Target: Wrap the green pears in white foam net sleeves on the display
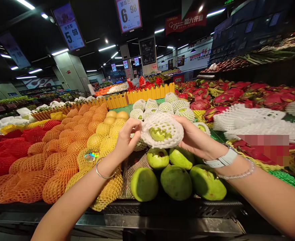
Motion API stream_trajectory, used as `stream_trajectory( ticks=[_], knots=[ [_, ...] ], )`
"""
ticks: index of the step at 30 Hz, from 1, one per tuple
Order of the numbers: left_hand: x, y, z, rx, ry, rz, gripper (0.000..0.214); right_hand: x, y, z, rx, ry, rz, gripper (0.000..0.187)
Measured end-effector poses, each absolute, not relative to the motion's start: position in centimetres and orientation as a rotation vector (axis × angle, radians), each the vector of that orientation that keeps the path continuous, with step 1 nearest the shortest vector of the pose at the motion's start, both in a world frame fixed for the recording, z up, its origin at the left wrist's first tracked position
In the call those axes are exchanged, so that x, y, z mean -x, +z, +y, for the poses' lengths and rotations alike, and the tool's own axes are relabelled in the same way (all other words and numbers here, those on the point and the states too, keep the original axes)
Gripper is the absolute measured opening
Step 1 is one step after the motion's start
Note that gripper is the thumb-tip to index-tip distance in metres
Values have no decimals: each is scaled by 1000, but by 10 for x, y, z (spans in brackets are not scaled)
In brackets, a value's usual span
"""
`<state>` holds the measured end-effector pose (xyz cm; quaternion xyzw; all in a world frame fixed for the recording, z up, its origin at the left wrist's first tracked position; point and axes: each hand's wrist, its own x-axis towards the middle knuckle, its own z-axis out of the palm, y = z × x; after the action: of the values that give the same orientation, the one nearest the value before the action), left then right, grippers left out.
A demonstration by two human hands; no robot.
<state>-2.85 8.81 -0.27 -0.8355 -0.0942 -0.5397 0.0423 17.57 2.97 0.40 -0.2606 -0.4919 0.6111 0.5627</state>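
Note:
My right hand (191,137) holds a green guava (159,133) wrapped in a white foam net (168,122), supporting it from the right side. At the net's left edge, my left hand (129,134) pinches the mesh between thumb and fingers. Green skin shows through the opening on the near side of the net. Below my hands, several bare green guavas (176,182) lie in a black crate (169,207). Beyond them sit several guavas in white nets (166,107), partly hidden by the held one.
To the left are fruits in orange nets (62,144), yellow nets (104,142) and red nets (1,152). Dragon fruit (227,97) and loose white foam nets (252,118) lie to the right. A yellow picket fence (149,94) stands behind; price signs (129,15) hang overhead.

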Motion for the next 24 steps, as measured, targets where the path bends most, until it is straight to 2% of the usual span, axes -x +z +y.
stream_trajectory(
  ticks=[5, 12, 18, 22, 24],
  knots=[
    [27, 2, 82, 2609, -1641, -482, 24, -176, 5, 30, 627, 1454, -1164, 39],
    [27, 4, 75, 2620, -1594, -619, 30, -173, 7, 30, 647, 1448, -1133, 37],
    [26, 2, 78, 2787, -1596, -762, 23, -174, 4, 31, 635, 1475, -1166, 37],
    [30, 3, 84, 2548, -1601, -525, 29, -172, 6, 31, 659, 1513, -1136, 39],
    [32, 6, 85, 2368, -1488, -363, 35, -172, 7, 32, 671, 1532, -1120, 39]
  ],
)
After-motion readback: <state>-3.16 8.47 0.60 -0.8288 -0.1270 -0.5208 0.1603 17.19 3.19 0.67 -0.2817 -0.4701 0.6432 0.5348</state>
